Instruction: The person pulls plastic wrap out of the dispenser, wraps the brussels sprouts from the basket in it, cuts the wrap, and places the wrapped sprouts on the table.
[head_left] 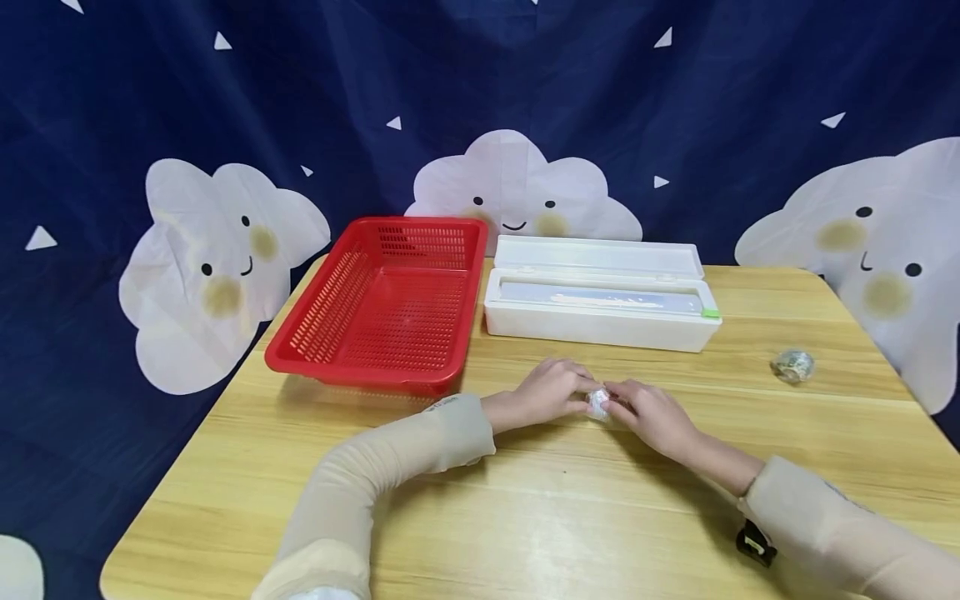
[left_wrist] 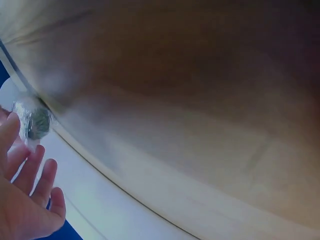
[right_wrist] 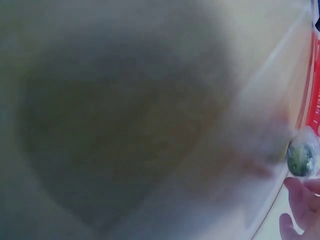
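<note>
A small dark green, rounded thing wrapped in clear plastic film [head_left: 597, 404] is between both hands, close over the table in the head view. My left hand [head_left: 549, 390] pinches it from the left with thumb and fingertips. From the other side, my right hand [head_left: 660, 419] pinches the film too. In the left wrist view the green shows through the crinkled wrap [left_wrist: 37, 123], with the lower fingers spread loosely. At the right wrist view's edge, the shiny bundle [right_wrist: 302, 159] sits at the fingertips, part of that hand cut off.
Behind the hands stands a long white box [head_left: 600, 325] with its lid raised and a shiny sheet inside. A red plastic basket [head_left: 300, 363] is on the left. Another film-wrapped bundle [head_left: 792, 366] lies on the wooden table [head_left: 555, 517] at right.
</note>
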